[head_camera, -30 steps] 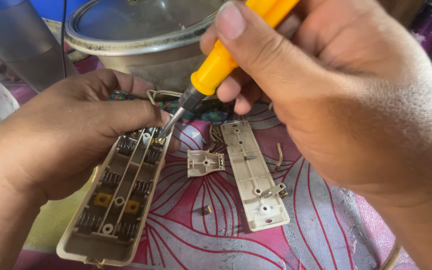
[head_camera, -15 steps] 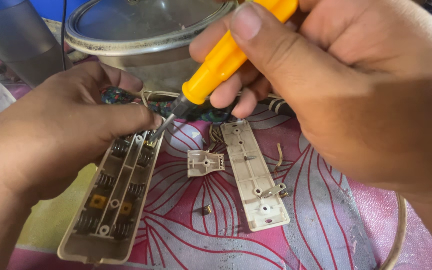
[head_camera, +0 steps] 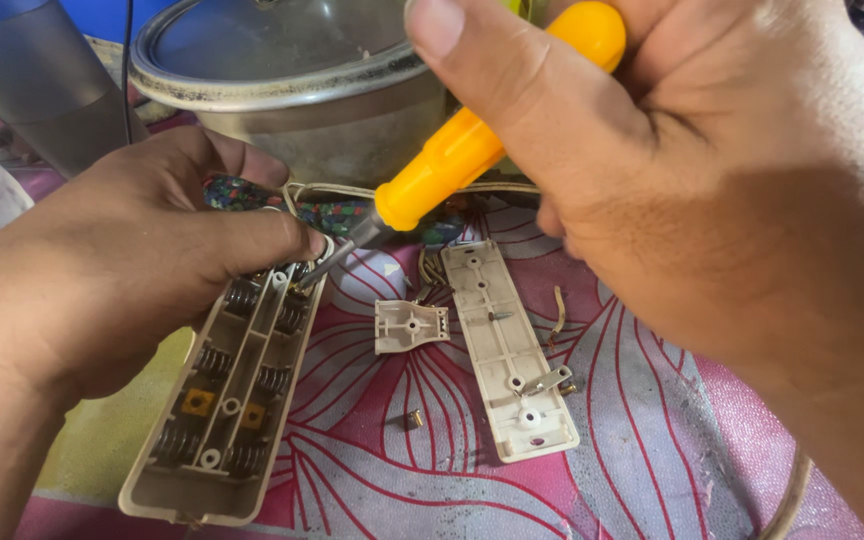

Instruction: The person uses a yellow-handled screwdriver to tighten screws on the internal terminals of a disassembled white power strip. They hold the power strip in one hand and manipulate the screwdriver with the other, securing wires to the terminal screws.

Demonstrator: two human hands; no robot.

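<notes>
Left hand (head_camera: 122, 290): at 9 o'clock in the view, wrapped over the top end of the strip base, thumb pressed down beside the screwdriver tip, holding the base steady.
Strip base (head_camera: 227, 400): opened beige power strip shell lying on the cloth (head_camera: 372, 480), running from 7 o'clock up toward the centre; brass springs and contact rails exposed inside. Judged light, stiff, thin-walled plastic that could crack if levered; the outer side walls look the safest place to grip, clear of the springy contacts.
Screwdriver (head_camera: 462, 155): orange handle from 1 o'clock slanting down to a metal tip at the base's top end; what the tip meets is hidden by the thumb, possibly a terminal screw. The smooth handle probably needs a firm wrap.
Small plate (head_camera: 410, 326): loose beige piece at centre, apart from the base.
Screw (head_camera: 412, 420): tiny, brass-coloured, loose at 6 o'clock; easy to lose.
Cover (head_camera: 510, 350): long beige lid, inside up, just right of centre.
Right hand (head_camera: 712, 190): at 2 o'clock, fingers closed around the screwdriver handle.
Pot (head_camera: 292, 90): metal with glass lid, at 12 o'clock.
</notes>
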